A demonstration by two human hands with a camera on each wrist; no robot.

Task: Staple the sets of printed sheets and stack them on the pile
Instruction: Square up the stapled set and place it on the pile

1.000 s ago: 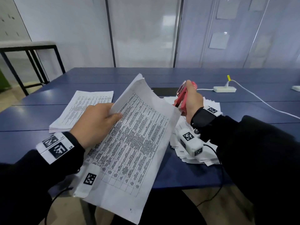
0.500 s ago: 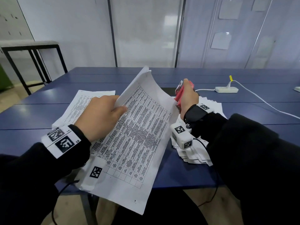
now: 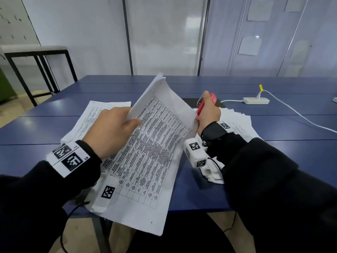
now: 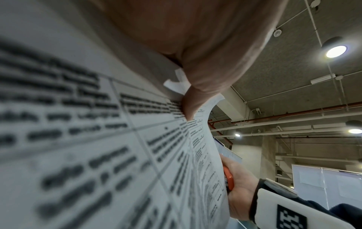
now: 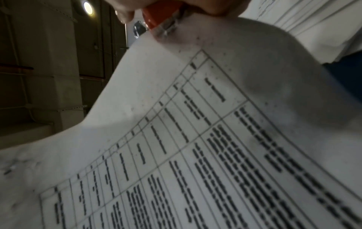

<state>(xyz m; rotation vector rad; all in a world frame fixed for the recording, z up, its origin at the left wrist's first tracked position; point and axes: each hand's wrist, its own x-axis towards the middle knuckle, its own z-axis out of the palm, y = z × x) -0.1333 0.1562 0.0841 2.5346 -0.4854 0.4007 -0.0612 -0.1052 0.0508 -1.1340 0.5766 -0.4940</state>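
Observation:
A set of printed sheets (image 3: pixel 145 156) with a table on it is held up, tilted, over the near edge of the blue table (image 3: pixel 273 125). My left hand (image 3: pixel 116 128) pinches its left edge, thumb on the printed face (image 4: pixel 195 99). My right hand (image 3: pixel 207 114) grips a red stapler (image 3: pixel 202 105) whose nose sits on the set's right corner (image 5: pixel 166 29). In the left wrist view the stapler (image 4: pixel 229 178) shows behind the paper's edge. A flat pile of printed sheets (image 3: pixel 87 117) lies left, behind my left hand. A loose fanned heap of sheets (image 3: pixel 237 125) lies under my right wrist.
A white power strip (image 3: pixel 256 100) with a white cable (image 3: pixel 300 115) lies at the back right of the table. A black recess (image 3: pixel 189 100) sits in the table's middle. A black-framed bench (image 3: pixel 36 52) stands off the far left corner.
The held set has risen slightly and curled more upright. My right hand with the stapler has shifted a little left along with its corner. My left hand kept its pinch.

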